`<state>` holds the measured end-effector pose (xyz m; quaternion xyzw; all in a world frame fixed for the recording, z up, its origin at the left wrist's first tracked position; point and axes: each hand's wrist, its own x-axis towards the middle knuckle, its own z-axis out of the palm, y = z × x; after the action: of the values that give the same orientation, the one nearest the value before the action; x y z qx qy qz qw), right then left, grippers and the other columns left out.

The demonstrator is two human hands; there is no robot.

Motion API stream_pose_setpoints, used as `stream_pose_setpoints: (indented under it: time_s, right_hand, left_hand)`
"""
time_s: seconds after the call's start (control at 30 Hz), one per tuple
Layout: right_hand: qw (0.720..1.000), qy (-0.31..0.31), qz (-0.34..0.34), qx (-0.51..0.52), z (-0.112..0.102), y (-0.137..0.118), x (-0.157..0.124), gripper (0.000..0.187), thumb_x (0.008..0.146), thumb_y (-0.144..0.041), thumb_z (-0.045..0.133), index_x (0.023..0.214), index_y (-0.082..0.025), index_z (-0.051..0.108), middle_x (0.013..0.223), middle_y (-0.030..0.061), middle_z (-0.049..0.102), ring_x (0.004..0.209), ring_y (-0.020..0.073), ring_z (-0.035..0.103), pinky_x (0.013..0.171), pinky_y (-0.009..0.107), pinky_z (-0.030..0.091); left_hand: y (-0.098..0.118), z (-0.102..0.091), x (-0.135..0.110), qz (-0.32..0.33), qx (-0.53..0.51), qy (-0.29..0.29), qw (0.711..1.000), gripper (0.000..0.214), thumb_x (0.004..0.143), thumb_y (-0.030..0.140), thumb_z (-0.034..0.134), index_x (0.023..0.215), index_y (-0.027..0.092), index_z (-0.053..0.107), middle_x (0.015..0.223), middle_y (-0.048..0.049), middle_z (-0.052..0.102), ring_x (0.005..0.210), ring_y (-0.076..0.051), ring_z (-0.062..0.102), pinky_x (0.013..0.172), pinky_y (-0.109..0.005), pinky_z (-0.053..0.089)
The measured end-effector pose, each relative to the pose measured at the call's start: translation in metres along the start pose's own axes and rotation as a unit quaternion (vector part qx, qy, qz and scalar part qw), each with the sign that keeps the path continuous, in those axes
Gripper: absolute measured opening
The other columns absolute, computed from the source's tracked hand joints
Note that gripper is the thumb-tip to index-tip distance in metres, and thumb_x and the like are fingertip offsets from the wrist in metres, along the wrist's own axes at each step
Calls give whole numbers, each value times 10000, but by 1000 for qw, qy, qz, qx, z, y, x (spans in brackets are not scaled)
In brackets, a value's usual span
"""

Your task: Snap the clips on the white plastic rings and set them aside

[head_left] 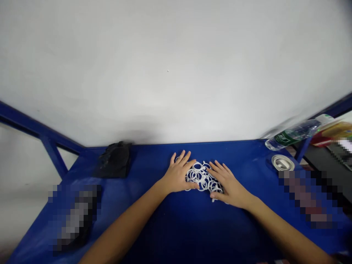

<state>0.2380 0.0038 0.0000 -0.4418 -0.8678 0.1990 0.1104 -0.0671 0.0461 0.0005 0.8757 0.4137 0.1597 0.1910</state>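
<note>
A loose heap of white rings point(202, 180), several of them with small tabs, lies on the blue tabletop point(154, 220). They look like curtain rings, though they are small in the view. My left hand point(180, 174) rests against the left side of the heap, fingers spread and palm down. On the right side my right hand point(227, 185) is laid over the edge of the heap, its fingers stretched out too. Some rings are partly hidden under both hands. Neither hand grips a ring.
A black plastic bag point(115, 161) sits at the back left, with a blurred-out object point(78, 216) nearer. To the right are a plastic bottle point(288, 137), a coiled white cable point(283, 163) and another blurred-out item point(309, 201). A white wall point(170, 91) rises behind; blue frame bars point(55, 154) flank the table.
</note>
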Motion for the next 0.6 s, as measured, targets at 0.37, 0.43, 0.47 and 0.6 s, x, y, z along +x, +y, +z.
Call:
stream_pose_setpoints:
  time_s: [0.37, 0.43, 0.47, 0.6]
  right_hand:
    - [998, 12, -64, 4, 6, -10, 18, 800, 961, -672, 647, 1651, -345, 406, 1712, 122, 375, 1592, 415, 326, 1268, 736, 217]
    - [997, 4, -71, 4, 8, -16, 16, 794, 974, -674, 626, 1656, -339, 396, 1724, 126, 349, 1596, 410, 318, 1267, 734, 224]
    - [997, 1, -73, 3, 10, -18, 15, 788, 981, -672, 615, 1657, -333, 394, 1726, 131, 345, 1597, 409, 316, 1265, 733, 231]
    - [997, 0, -80, 10, 16, -28, 7, 764, 990, -657, 609, 1650, -328, 408, 1718, 134, 366, 1598, 405, 316, 1257, 726, 262]
  left_hand:
    - [29, 18, -22, -23, 3, -3, 1000, 1039, 848, 890, 557, 1632, 224, 409, 1703, -183, 368, 1618, -403, 266, 1309, -658, 215]
    - [38, 19, -30, -41, 2, -4, 999, 1022, 875, 882, 524, 1627, 200, 411, 1706, -194, 356, 1620, -404, 258, 1308, -662, 214]
    - [42, 19, -33, -49, 0, -4, 999, 1022, 881, 883, 511, 1627, 192, 408, 1707, -199, 350, 1620, -405, 258, 1305, -665, 216]
    - [55, 20, -47, -75, 4, -13, 997, 1028, 888, 878, 509, 1642, 192, 378, 1713, -206, 332, 1620, -407, 258, 1302, -674, 211]
